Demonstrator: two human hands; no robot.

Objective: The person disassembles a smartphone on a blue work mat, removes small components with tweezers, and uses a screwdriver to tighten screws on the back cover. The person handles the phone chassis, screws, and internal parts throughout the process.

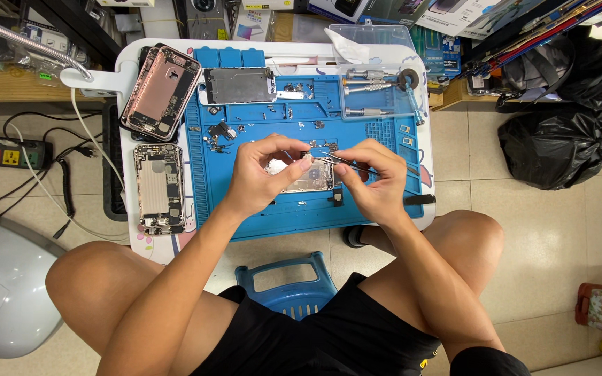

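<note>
An opened phone housing (308,182) lies on the blue repair mat (384,139), mostly under my hands. My left hand (263,174) rests on its left side, thumb and forefinger pinched at its top edge over a small part. My right hand (371,177) grips thin metal tweezers (329,161), whose tips point left to the same spot, next to my left fingertips. Small screws and loose parts are scattered on the mat above the housing.
Two more opened phone bodies (160,92) (158,188) lie on the white table left of the mat. A screen assembly (238,85) and a clear tray of screwdrivers (377,90) sit at the mat's far side. A power strip (10,152) and black bag (555,146) sit on the floor.
</note>
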